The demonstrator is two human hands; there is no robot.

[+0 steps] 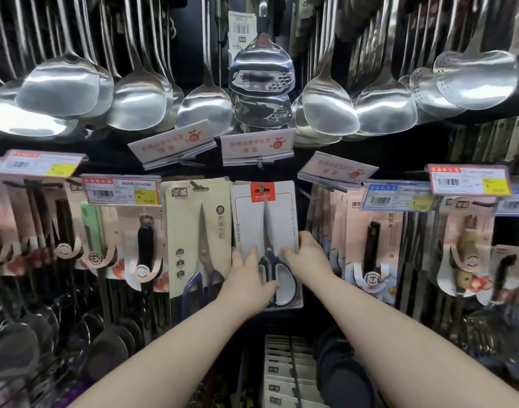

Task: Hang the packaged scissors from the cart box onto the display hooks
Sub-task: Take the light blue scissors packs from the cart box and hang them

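Curling round the right edge of the white card pack of black-handled kitchen scissors (265,228), the fingers (305,238) of the right hand (310,256) are pinching the card against the thumb, which is lying on its front. The left hand (246,275) is lying flat on the lower left of the same card, its fingers (252,253) stretched out straight and its thumb resting on the black handles, gripping nothing. The pack is hanging upright at the centre of the frame, its red top tab sitting on a metal display hook (262,188). Just left of it, a beige card pack of blue-handled scissors (198,240) is hanging. Shiny steel spatulas (205,110) are hanging across the top of the frame, and stacked pale card packs (282,375) are lying at bottom centre between the forearms.
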